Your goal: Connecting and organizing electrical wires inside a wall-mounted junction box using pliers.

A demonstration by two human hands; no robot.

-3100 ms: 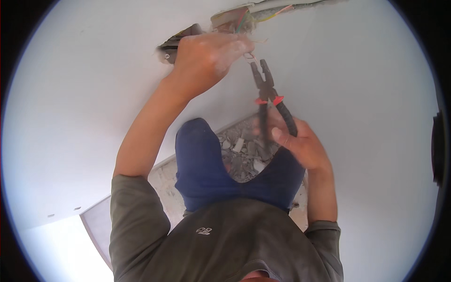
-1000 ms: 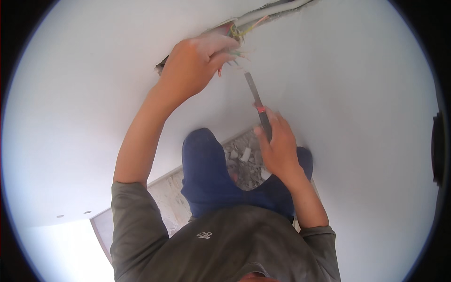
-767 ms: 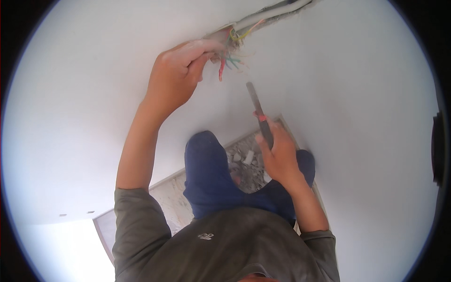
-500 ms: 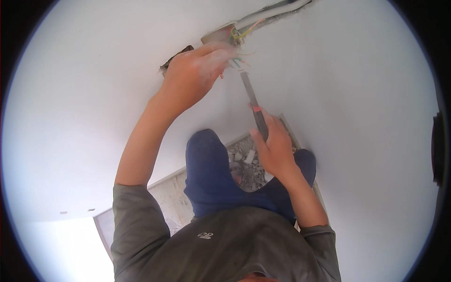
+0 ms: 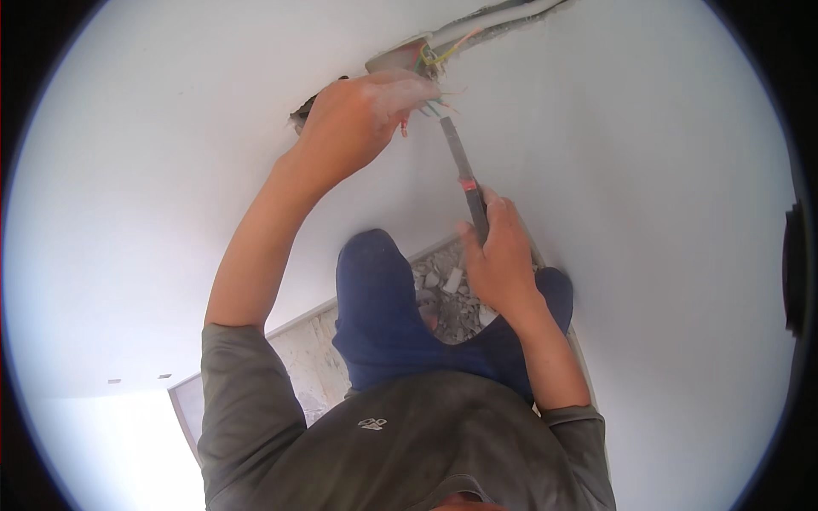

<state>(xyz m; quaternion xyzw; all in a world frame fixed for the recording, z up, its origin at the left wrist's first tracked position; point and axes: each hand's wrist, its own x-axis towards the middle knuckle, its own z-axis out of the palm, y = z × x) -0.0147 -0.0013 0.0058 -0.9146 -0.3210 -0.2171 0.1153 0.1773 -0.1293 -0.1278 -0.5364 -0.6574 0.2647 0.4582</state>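
Note:
My left hand [image 5: 371, 111] is raised to the wall, its fingers pinched around thin electrical wires [image 5: 434, 107]. Green and copper-coloured ends stick out beyond the fingertips, and a reddish wire end [image 5: 405, 128] hangs below the hand. From the right, my right hand [image 5: 503, 260] grips a long flat-bladed tool [image 5: 457, 153] with a dark handle and a red band; its exact kind is unclear. The blade points up at the wire ends, its tip close below them. Whether it touches them I cannot tell. Behind my left fingers lies a recessed wall box [image 5: 399, 58].
A pale conduit [image 5: 503, 15] runs in a groove cut into the white wall [image 5: 648, 170]. Another ragged hole [image 5: 300, 117] shows beside my left wrist. Broken rubble [image 5: 447, 285] covers the floor between my knees, and a pale slab [image 5: 315, 362] lies to the left.
The tool and my right hand have moved slightly up, bringing the blade tip nearer the wires. My left hand has shifted slightly right and still pinches the wires.

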